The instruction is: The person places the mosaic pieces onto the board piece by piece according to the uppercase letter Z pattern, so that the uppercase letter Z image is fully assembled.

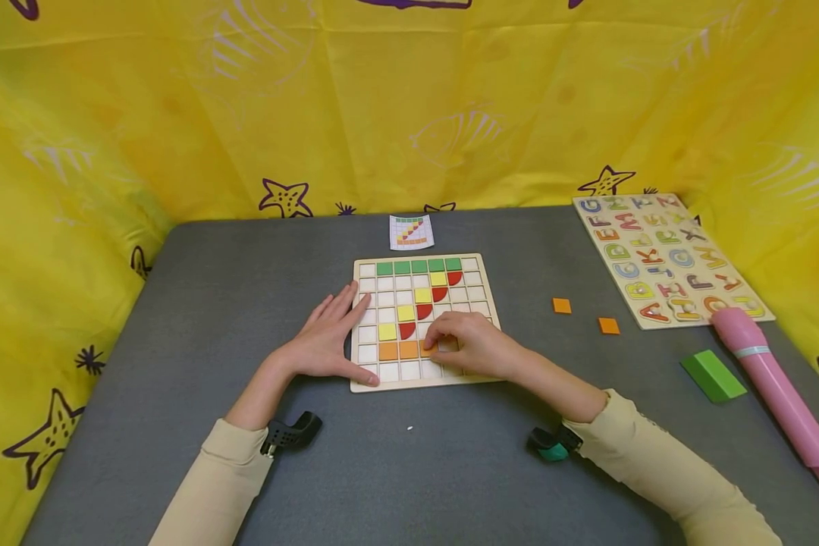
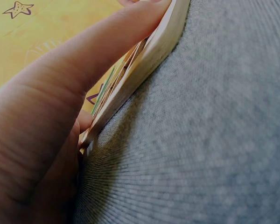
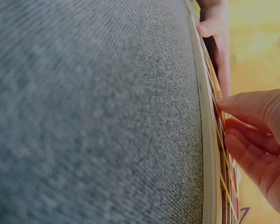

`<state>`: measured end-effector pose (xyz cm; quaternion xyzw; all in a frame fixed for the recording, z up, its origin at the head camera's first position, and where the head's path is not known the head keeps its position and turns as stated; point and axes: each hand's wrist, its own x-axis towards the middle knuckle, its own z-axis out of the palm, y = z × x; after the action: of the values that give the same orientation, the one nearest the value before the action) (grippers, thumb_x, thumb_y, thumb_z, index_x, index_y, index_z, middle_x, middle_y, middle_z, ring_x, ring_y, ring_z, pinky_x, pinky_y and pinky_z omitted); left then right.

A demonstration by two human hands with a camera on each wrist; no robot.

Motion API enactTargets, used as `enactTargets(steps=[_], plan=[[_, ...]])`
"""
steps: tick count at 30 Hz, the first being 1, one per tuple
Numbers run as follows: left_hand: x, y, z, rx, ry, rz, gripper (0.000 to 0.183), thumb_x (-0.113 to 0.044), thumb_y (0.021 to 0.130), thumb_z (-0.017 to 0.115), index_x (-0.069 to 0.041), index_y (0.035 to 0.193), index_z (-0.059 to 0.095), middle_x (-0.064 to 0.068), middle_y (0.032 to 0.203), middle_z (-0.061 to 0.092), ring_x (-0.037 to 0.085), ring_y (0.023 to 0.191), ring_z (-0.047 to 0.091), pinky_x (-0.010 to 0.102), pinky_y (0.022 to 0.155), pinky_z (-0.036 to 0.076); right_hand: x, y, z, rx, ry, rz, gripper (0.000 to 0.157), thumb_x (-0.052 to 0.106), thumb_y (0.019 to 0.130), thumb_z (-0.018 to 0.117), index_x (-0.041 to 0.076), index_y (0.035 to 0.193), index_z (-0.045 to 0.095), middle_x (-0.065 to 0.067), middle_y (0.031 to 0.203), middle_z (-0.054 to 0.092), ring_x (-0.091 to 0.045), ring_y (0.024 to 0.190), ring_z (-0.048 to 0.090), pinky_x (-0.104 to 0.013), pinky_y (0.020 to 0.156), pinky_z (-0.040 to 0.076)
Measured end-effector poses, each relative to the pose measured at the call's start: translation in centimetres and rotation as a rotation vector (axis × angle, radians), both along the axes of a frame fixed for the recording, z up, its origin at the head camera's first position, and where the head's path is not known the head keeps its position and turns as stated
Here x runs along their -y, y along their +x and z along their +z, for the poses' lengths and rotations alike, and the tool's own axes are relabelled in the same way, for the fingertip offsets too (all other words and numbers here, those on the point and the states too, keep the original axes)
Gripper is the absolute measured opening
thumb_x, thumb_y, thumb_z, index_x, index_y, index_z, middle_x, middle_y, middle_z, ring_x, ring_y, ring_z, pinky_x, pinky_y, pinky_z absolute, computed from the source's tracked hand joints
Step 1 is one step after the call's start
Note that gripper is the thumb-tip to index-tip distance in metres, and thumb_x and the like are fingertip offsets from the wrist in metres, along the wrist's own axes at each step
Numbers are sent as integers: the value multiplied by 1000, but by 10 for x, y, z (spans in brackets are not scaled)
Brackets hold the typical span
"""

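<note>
A wooden grid board (image 1: 416, 384) lies flat on the grey table. A green row runs along its top, with yellow squares and red quarter-circles stepping diagonally below; two orange squares (image 1: 399, 350) sit in a lower row. The left hand (image 1: 322, 343) rests spread on the board's left edge, thumb (image 2: 116, 42) at the near corner. Thumb and fingertips of the right hand (image 1: 476, 346) pinch an orange square tile (image 1: 425, 347) at the cell right of those two. The right fingers cover part of the tile and several cells. In the right wrist view, the thumb (image 3: 252, 105) touches the board.
Behind the board lies a small pattern card (image 1: 411, 233). Two loose orange tiles (image 1: 562, 305) lie to its right. Farther right are an alphabet puzzle board (image 1: 644, 262), a green block (image 1: 713, 376) and a pink microphone-shaped object (image 1: 781, 390). Yellow cloth (image 1: 382, 98) surrounds the table.
</note>
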<state>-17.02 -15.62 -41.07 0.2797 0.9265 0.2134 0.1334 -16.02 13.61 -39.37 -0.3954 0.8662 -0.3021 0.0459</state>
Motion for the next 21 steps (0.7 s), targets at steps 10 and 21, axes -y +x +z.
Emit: enactTargets(steps=[10,21], plan=[[0,-1,-2,-12,-7,-4,133,-73,62,75,-7,157,9,13,162,-10,26,149,-7,50,116,-1,-7,1,-1,34,-29,-27,10,13,85,76,15,94,73,8,96,68,-9,89,59,-27,78,49],[0,0,-1,-13,-1,-1,133,-72,63,76,-7,157,9,14,162,-9,27,149,-6,51,116,-1,-50,-1,0,53,-96,-177,16,11,84,78,13,99,73,5,93,67,-15,81,58,-33,71,50]])
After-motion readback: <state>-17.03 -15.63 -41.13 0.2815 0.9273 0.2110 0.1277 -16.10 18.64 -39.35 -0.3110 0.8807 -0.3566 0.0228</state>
